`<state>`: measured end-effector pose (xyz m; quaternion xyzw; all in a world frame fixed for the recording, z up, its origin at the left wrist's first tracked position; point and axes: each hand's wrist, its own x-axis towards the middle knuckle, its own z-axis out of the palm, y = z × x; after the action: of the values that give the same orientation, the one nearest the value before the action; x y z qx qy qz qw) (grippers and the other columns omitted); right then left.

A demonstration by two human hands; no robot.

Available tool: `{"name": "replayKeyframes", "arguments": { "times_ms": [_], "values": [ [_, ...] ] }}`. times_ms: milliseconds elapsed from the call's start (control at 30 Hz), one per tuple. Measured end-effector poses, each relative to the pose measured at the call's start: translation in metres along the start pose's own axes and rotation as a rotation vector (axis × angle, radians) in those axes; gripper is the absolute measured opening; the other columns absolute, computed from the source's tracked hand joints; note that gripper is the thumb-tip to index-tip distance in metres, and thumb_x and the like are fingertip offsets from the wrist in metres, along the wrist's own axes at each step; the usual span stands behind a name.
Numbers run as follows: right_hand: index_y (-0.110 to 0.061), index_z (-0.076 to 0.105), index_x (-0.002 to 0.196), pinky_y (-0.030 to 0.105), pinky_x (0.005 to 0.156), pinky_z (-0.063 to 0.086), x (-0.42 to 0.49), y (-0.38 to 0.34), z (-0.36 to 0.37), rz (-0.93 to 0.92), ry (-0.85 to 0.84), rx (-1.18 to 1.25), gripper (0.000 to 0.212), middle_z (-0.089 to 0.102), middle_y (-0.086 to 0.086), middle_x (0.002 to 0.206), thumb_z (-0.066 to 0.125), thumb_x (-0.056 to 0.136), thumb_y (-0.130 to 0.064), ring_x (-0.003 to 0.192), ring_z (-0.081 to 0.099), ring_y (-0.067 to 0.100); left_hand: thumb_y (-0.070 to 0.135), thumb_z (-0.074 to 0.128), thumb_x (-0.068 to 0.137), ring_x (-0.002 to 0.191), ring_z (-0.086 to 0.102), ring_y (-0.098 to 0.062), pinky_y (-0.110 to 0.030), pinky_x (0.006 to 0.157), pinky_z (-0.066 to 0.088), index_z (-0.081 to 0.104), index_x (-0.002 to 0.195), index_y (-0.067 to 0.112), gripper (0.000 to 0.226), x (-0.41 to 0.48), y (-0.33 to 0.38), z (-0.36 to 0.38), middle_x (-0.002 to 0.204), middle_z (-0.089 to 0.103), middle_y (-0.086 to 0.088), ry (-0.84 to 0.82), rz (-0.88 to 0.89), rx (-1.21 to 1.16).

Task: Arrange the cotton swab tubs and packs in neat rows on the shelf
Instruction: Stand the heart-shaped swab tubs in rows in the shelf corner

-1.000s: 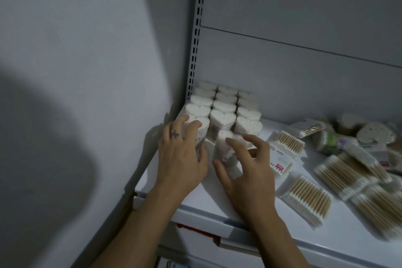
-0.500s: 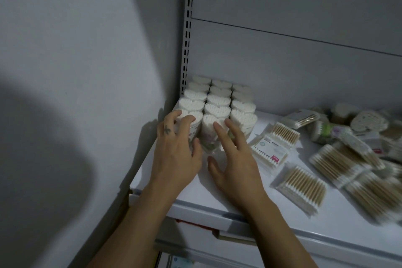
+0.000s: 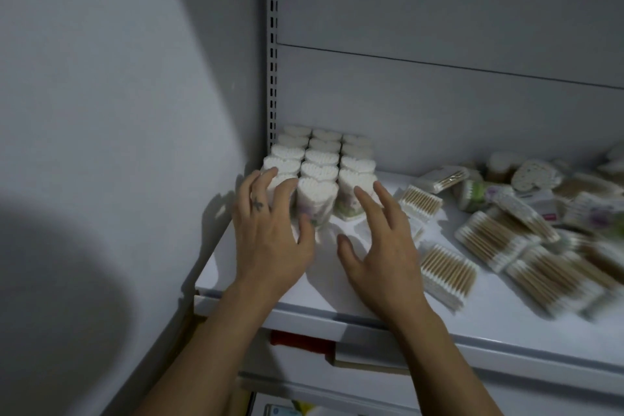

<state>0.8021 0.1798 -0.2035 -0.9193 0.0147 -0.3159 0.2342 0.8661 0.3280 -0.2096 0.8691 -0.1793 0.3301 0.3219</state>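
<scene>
Backing off the front tub (image 3: 317,201), right hand (image 3: 381,246) splays its fingers.

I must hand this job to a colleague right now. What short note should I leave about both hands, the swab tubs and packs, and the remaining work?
Left hand: open, fingers resting on the front-left corner of the heart-shaped tubs.
Right hand: open, fingers spread by their front-right corner; contact unclear.
Done: these tubs stand upright in three neat columns at the shelf's back-left corner.
Left: flat packs and some tipped tubs lie scattered on the right; line them up.
</scene>
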Motion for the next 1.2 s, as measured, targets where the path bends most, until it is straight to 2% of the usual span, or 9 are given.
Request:
{"name": "replayKeyframes", "arguments": {
  "times_ms": [133,300,633,733,867,933,1000,1067,1200],
  "values": [
    [-0.019,0.049,0.136,0.032,0.105,0.035,-0.006,0.027,-0.048,0.089,0.078,-0.128,0.056,0.046,0.002,0.142,0.068,0.083,-0.026,0.128,0.04,0.02,0.029,0.056,0.081,0.129,0.036,-0.03,-0.045,0.107,0.034,0.059,0.118,0.014,0.039,0.001,0.049,0.018,0.134,0.05,-0.01,-0.018,0.169,-0.076],
    [-0.019,0.059,0.125,0.037,0.095,0.042,-0.017,0.072,-0.097,0.245,0.118,-0.255,0.044,0.06,0.001,0.124,0.069,0.082,-0.021,0.113,0.053,0.023,0.033,0.056,0.082,0.117,0.043,-0.022,-0.043,0.095,0.044,0.059,0.118,0.019,0.039,0.004,0.12,0.055,0.122,0.057,-0.001,-0.302,0.272,-0.205],
    [-0.018,0.066,0.114,0.036,0.084,0.047,-0.039,0.125,-0.139,0.266,0.158,-0.239,0.041,0.065,0.003,0.11,0.066,0.075,-0.005,0.101,0.056,0.027,0.049,0.064,0.084,0.124,0.045,-0.031,-0.042,0.101,0.034,0.023,0.146,0.029,0.077,0.018,0.201,0.117,0.137,0.048,-0.012,-0.856,0.256,0.003],
    [-0.021,0.064,0.117,0.036,0.086,0.047,-0.034,0.131,-0.145,0.255,0.15,-0.194,0.042,0.064,0.0,0.113,0.066,0.078,-0.007,0.103,0.055,0.024,0.049,0.068,0.081,0.124,0.047,-0.031,-0.037,0.1,0.037,0.021,0.149,0.033,0.084,0.025,0.203,0.12,0.136,0.049,-0.013,-0.87,0.248,-0.018],
    [-0.021,0.06,0.124,0.032,0.089,0.046,-0.023,0.136,-0.151,0.229,0.155,-0.091,0.047,0.06,-0.003,0.119,0.068,0.079,-0.009,0.108,0.055,0.019,0.046,0.068,0.082,0.115,0.055,-0.009,-0.02,0.094,0.046,0.044,0.141,0.034,0.065,0.043,0.193,0.101,0.129,0.057,0.009,-0.796,-0.02,-0.464],
    [-0.026,0.054,0.132,0.024,0.09,0.041,-0.012,0.131,-0.15,0.219,0.118,0.0,0.052,0.054,-0.007,0.126,0.069,0.083,-0.017,0.112,0.052,0.011,0.038,0.061,0.09,0.097,0.057,0.001,-0.014,0.08,0.044,0.06,0.127,0.033,0.037,0.054,0.187,0.087,0.11,0.061,0.018,-0.785,-0.135,-0.604],
    [-0.034,0.046,0.138,0.022,0.093,0.04,-0.001,0.122,-0.144,0.171,0.04,0.097,0.058,0.047,-0.013,0.133,0.069,0.085,-0.028,0.115,0.049,0.005,0.039,0.053,0.094,0.077,0.059,0.0,-0.027,0.075,0.044,0.072,0.095,0.032,0.021,0.06,0.176,0.072,0.084,0.067,0.017,-0.796,-0.263,-0.717],
    [-0.041,0.044,0.137,0.015,0.092,0.041,0.01,0.108,-0.136,0.106,-0.025,0.203,0.058,0.046,-0.019,0.134,0.069,0.085,-0.036,0.113,0.049,-0.003,0.048,0.05,0.093,0.064,0.056,-0.007,-0.032,0.069,0.042,0.069,0.074,0.024,0.036,0.062,0.162,0.057,0.065,0.063,0.01,-0.796,-0.346,-0.812],
    [-0.047,0.047,0.13,0.013,0.075,0.048,0.023,0.076,-0.114,0.012,-0.077,0.335,0.056,0.051,-0.024,0.124,0.072,0.08,-0.039,0.102,0.054,-0.003,0.071,0.045,0.086,0.061,0.051,-0.011,-0.032,0.064,0.041,0.062,0.076,0.016,0.058,0.057,0.135,0.027,0.064,0.06,0.004,-0.72,-0.402,-0.829]
  ]
}}
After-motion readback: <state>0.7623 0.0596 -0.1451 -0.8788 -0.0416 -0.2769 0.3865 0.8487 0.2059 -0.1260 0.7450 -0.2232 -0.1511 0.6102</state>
